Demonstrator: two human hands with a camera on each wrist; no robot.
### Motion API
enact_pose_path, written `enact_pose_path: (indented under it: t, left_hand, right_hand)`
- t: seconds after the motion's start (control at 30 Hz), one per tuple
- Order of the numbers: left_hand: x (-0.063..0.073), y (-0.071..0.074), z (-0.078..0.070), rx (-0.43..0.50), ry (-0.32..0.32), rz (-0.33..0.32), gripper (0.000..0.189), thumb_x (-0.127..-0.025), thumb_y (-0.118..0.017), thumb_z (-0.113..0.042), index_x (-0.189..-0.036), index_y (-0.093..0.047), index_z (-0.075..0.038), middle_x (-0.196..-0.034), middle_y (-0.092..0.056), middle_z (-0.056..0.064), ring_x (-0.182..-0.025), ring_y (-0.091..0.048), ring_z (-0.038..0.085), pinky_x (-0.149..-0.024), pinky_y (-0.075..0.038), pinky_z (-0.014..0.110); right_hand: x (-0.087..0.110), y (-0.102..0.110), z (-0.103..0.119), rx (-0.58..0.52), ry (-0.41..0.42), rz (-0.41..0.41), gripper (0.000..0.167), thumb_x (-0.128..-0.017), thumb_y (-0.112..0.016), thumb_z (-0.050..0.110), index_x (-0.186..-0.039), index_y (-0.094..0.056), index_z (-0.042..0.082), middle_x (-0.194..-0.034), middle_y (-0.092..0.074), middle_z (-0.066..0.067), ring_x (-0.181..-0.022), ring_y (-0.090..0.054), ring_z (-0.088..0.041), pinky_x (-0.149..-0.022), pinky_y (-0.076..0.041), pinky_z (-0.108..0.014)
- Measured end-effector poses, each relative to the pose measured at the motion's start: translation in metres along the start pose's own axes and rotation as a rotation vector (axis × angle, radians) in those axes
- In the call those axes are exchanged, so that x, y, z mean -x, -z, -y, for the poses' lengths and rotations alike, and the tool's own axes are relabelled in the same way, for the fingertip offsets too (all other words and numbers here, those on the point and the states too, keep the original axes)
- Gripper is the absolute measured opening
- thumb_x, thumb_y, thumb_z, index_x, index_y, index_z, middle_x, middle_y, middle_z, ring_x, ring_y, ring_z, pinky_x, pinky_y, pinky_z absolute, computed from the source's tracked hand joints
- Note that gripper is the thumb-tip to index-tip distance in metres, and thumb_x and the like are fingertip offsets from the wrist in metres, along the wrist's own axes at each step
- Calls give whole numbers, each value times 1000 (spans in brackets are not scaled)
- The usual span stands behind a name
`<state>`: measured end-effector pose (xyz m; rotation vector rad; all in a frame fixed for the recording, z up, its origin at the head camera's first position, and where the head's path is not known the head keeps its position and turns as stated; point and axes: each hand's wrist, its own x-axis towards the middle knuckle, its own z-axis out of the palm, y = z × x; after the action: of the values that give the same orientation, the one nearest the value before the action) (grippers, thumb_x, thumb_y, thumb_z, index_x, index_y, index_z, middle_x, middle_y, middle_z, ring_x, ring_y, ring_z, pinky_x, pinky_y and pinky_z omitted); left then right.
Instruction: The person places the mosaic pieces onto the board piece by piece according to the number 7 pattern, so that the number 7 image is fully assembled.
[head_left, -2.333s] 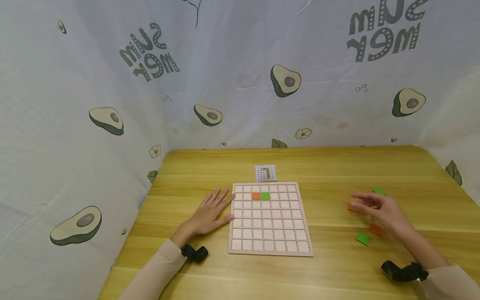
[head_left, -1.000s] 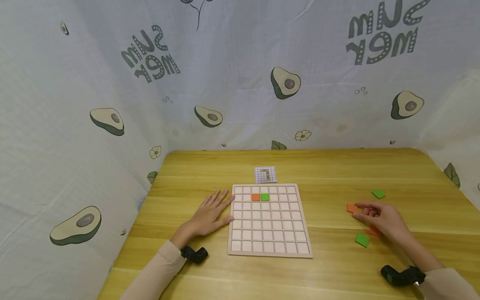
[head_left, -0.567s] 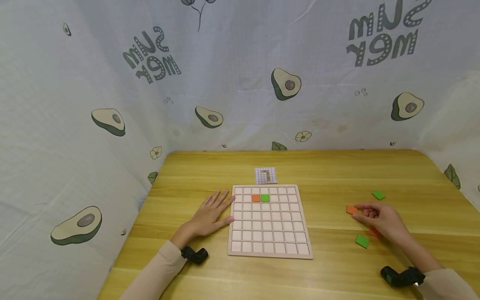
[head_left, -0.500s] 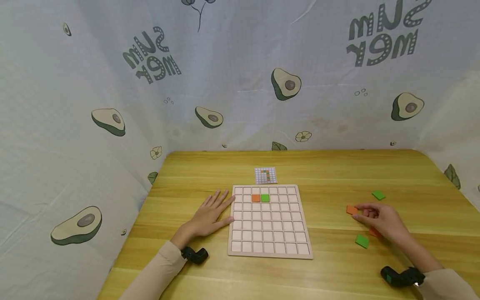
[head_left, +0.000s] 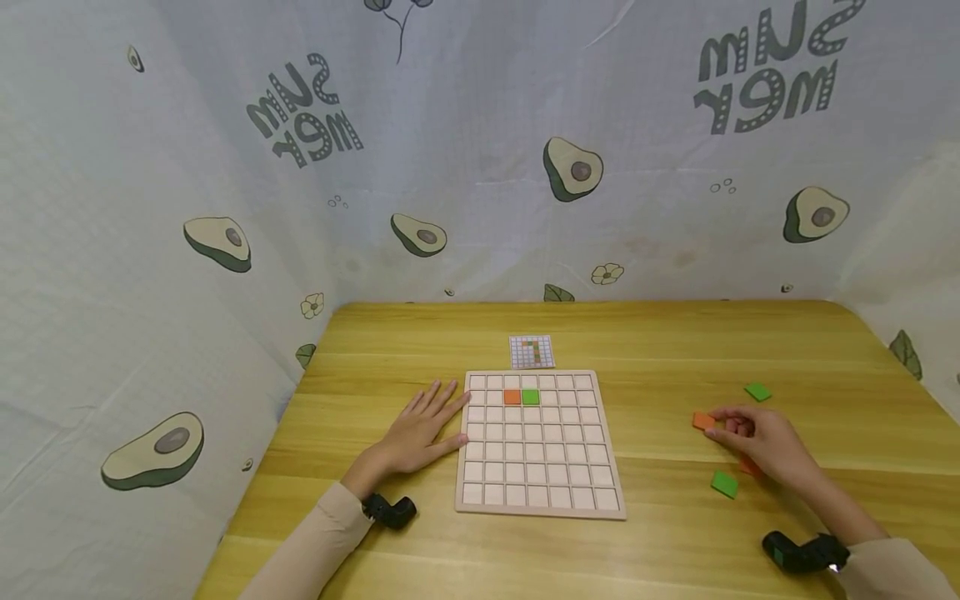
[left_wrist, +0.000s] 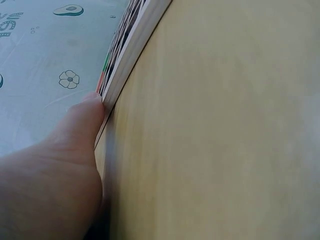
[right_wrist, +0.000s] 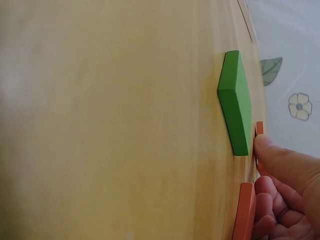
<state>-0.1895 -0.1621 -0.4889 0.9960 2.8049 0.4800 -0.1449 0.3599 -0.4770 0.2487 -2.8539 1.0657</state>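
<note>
My left hand (head_left: pixel 415 432) lies flat with fingers spread, its index finger and thumb touching the left edge of a pale wooden grid board (head_left: pixel 534 511). In the left wrist view the thumb (left_wrist: pixel 89 117) rests against the board's side. An orange square tile (head_left: pixel 512 397) and a green square tile (head_left: pixel 530 397) sit side by side in the board's second row. At the right, my right hand (head_left: pixel 763 439) pinches another orange tile (head_left: pixel 702 421) between thumb and index finger, low over the table. Its other fingers are curled in.
A small printed grid card (head_left: pixel 532 352) lies just behind the board. Near the right hand are a green tile (head_left: pixel 757 392) behind it, another green tile (head_left: pixel 724 484) in front, and an orange tile (head_left: pixel 748 465) partly under the hand. A patterned cloth (head_left: pixel 480 167) hangs behind the table.
My right hand has come down and forward slightly, and its thumb and index finger have closed on the orange tile. The left hand and board stay put; the head view tilts a little.
</note>
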Motion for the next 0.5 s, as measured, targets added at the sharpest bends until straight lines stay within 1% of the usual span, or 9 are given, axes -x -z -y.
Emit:
enact_pose_path:
  t: [0.3,0.5]
  left_hand:
    - [0,1,-1,2,-4,-9,70,-105,-40,-51,-162,-17,-18,-166,-8,13,-151,-3,37,-119,-6,55]
    - [0,0,0,3,-5,-12,70,-105,-40,-52,-162,-17,-18,-166,-9,13,-151,-4,37,-119,-5,55]
  right_hand:
    - [0,2,4,-22,-49,20,29,-93,-72,10,-109,-66,-14,-78,-55,-4,-64,-43,-8,-52,-39,-24]
    - [-2,7,9,-23,-54,40,36,-95,-70,15,-113,-64,-15,-79,-58,-4,-64,-44,-6,-53,-41,-24]
